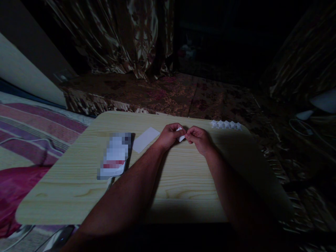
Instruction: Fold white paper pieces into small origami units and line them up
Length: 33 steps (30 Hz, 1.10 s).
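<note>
Both my hands meet over the far middle of a light wooden table (78, 189). My left hand (169, 135) and my right hand (198, 138) are closed in a pinch on one small folded piece of white paper (180, 137), which shows between the fingertips. A flat white paper slip (145, 139) lies on the table just left of my left hand. A row of several small folded white paper shapes (226, 124) sits at the table's far right edge, beyond my right hand.
A blurred-out white and red packet (115, 155) lies left of the slip. A striped pink blanket (31, 126) and white cable (23, 140) are at the left. Patterned carpet (168, 94) and shiny curtains (115, 35) lie beyond. More cables (301, 127) at the right.
</note>
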{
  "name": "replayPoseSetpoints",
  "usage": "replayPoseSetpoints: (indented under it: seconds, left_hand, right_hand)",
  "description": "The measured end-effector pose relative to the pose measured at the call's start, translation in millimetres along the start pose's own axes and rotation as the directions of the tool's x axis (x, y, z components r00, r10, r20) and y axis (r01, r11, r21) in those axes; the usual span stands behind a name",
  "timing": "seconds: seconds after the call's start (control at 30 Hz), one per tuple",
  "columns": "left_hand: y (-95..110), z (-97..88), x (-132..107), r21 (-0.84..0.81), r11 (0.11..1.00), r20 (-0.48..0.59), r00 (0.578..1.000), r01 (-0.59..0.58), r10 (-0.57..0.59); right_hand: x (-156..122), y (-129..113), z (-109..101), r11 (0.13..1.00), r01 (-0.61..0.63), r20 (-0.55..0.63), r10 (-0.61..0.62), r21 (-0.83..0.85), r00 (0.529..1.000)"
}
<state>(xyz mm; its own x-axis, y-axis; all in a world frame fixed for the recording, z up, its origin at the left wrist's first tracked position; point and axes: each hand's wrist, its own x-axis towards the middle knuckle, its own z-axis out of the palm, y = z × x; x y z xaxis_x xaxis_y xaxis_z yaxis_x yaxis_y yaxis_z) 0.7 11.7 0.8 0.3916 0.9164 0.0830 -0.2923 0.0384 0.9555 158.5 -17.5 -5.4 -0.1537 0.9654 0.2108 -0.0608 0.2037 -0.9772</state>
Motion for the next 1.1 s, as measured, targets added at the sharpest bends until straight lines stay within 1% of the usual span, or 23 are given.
replayPoseSetpoints:
  seconds: [0.17, 0.23, 0.3, 0.4, 0.47, 0.6, 0.7, 0.8, 0.87, 0.97, 1.03, 1.1]
  left_hand:
    - [-1.9, 0.0, 0.3, -0.064, 0.998, -0.005, 1.000, -0.016, 0.016]
    - [-2.7, 0.5, 0.1, -0.057, 0.998, -0.012, 1.000, -0.026, 0.026]
    - [-2.7, 1.4, -0.6, -0.014, 0.999, -0.025, 0.999, -0.037, 0.036]
    - [-1.8, 3.4, -1.9, 0.029, 0.997, -0.034, 0.997, -0.066, 0.067]
    - [-1.5, 4.3, -2.2, -0.010, 0.998, -0.046, 0.997, -0.069, 0.068]
    - [-3.3, 3.3, -0.4, -0.089, 0.995, -0.123, 0.992, -0.043, 0.032]
    - [-4.8, 1.7, 1.4, -0.085, 0.993, -0.197, 0.979, -0.077, 0.059]
    - [-5.1, 1.8, 1.5, -0.050, 0.993, -0.229, 0.969, -0.107, 0.093]
    - [-4.7, 3.2, 0.2, 0.002, 0.994, -0.215, 0.971, -0.108, 0.106]
    - [-3.8, 6.5, -2.5, 0.077, 0.994, -0.150, 0.984, -0.082, 0.093]
    - [-3.3, 7.9, -3.8, 0.088, 0.994, -0.105, 0.991, -0.069, 0.078]
    - [-3.1, 8.0, -4.1, 0.074, 0.995, -0.090, 0.994, -0.060, 0.067]
  right_hand:
    - [-0.5, -0.8, 0.1, 1.000, 0.003, 0.027, -0.003, -0.001, 1.000]
    - [-0.4, -0.2, -0.3, 1.000, 0.000, 0.026, 0.000, 0.003, 1.000]
    - [0.0, 1.1, -1.0, 1.000, -0.003, 0.020, 0.003, 0.006, 1.000]
    - [1.3, 4.1, -2.2, 0.999, -0.003, -0.025, 0.004, 0.034, 1.000]
    - [2.4, 6.3, -2.7, 0.998, -0.004, -0.070, 0.009, 0.070, 0.997]
    - [3.6, 8.5, -2.5, 0.993, -0.004, -0.112, 0.017, 0.119, 0.994]
    - [3.1, 7.6, -1.9, 0.992, -0.009, -0.113, 0.023, 0.125, 0.993]
    - [2.3, 5.5, -1.6, 0.992, -0.035, -0.101, 0.047, 0.119, 0.994]
    - [2.2, 4.4, -1.3, 0.993, -0.059, -0.116, 0.071, 0.104, 0.991]
    - [2.8, 4.4, -0.5, 0.995, -0.070, -0.158, 0.080, 0.069, 0.984]
    - [3.4, 5.6, -0.2, 0.997, -0.066, -0.171, 0.072, 0.042, 0.983]
    - [4.0, 7.3, -0.2, 0.998, -0.064, -0.172, 0.068, 0.025, 0.983]
